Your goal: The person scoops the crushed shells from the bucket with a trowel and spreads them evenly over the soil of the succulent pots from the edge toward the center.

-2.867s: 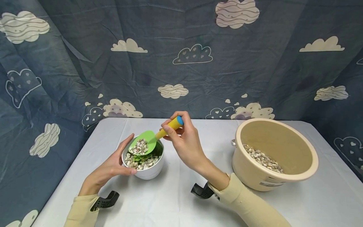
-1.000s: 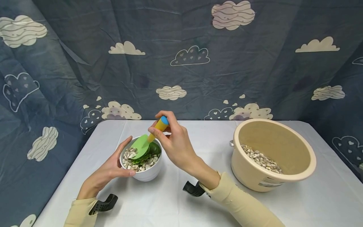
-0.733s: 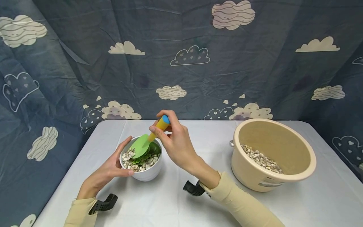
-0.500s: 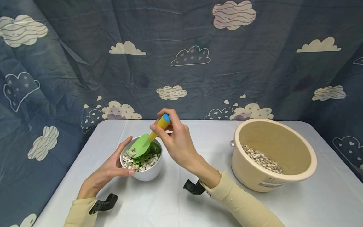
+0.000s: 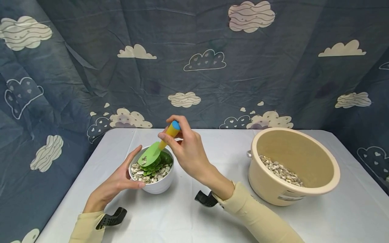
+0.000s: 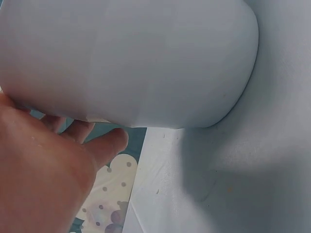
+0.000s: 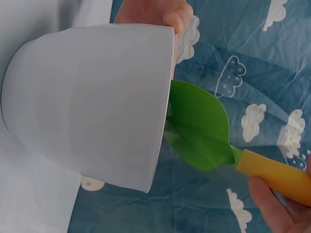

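A white flower pot (image 5: pixel 158 187) stands on the table, holding a green leafy plant (image 5: pixel 150 170) ringed by pale stone chips (image 5: pixel 158 176). My left hand (image 5: pixel 117 180) grips the pot's left side, thumb at the near rim and fingers round the far side. In my right hand (image 5: pixel 189 152) is a small hand trowel, pinched by its yellow handle (image 5: pixel 168 135) with a blue end cap. Its green blade (image 5: pixel 151 152) tilts down over the pot's left half, with only a few chips on it. The right wrist view shows the blade (image 7: pixel 199 126) at the pot's mouth, its tip hidden behind the rim.
A large cream bucket (image 5: pixel 261 179) stands at the right of the white table (image 5: pixel 170 219), with a heap of stone chips (image 5: pixel 281 171) inside. Behind the table hangs a dark blue cloth (image 5: pixel 200 30) with clouds. Black wrist mounts (image 5: pixel 111 218) jut from both sleeves.
The trowel blade has tipped steeper and moved slightly left, and its heap of chips has slid into the pot. The left hand has kept its hold on the pot.
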